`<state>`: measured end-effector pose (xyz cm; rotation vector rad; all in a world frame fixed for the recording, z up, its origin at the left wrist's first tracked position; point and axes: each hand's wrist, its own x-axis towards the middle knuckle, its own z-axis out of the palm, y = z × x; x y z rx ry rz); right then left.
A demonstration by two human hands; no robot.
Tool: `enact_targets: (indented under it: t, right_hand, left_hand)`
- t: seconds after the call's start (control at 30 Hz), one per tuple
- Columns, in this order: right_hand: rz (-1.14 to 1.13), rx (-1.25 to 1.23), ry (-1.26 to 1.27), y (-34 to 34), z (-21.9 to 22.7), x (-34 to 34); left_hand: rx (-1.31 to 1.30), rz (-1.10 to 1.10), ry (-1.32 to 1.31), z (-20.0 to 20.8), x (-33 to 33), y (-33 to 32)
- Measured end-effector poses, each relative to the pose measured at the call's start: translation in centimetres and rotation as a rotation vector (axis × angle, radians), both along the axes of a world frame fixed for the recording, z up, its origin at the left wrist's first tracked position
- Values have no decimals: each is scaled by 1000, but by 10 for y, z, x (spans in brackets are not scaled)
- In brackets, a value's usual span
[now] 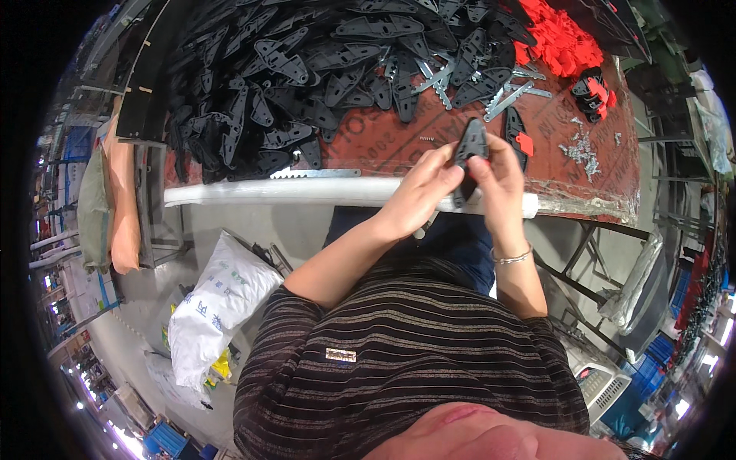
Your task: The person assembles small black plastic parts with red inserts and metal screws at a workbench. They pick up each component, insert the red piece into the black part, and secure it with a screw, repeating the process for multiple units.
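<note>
Both my hands grip one long black plastic part [473, 138], held upright over the table's front edge. My left hand [422, 188] is closed around its left side, thumb on the part. My right hand [502, 180] pinches it from the right, the thumb pressed on its face. A bit of red shows between the fingers; what it belongs to is partly hidden. Just beyond my right hand lies another black part with a red plastic piece [524, 143] on it. Toothed metal strips [510, 100] lie farther back.
A large heap of black plastic parts [337, 57] covers the table's left and middle. Red pieces [560, 38] are piled at the back right, small metal hardware [580, 149] nearer. A white padded roll [291, 192] lines the front edge. A white sack [218, 307] stands at left.
</note>
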<state>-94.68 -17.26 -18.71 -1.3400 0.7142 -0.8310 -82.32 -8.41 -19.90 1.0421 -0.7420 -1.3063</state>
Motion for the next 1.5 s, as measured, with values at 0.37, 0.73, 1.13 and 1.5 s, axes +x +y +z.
enact_targets:
  t: [0.37, 0.73, 1.13, 1.5]
  right_hand:
    - [-267, -1070, 843, -82, -13, -43]
    - [-49, -1109, 643, -31, 39, 51]
    - [233, -969, 621, -59, -4, 117]
    - [298, -1074, 180, 2, 56, 73]
  left_hand:
    - [-650, 640, -1057, 111, 50, 14]
    - [-828, 1102, -1115, 234, -13, 71]
    - [-622, 299, -1175, 125, 46, 30]
    - [201, -99, 496, 34, 73, 44]
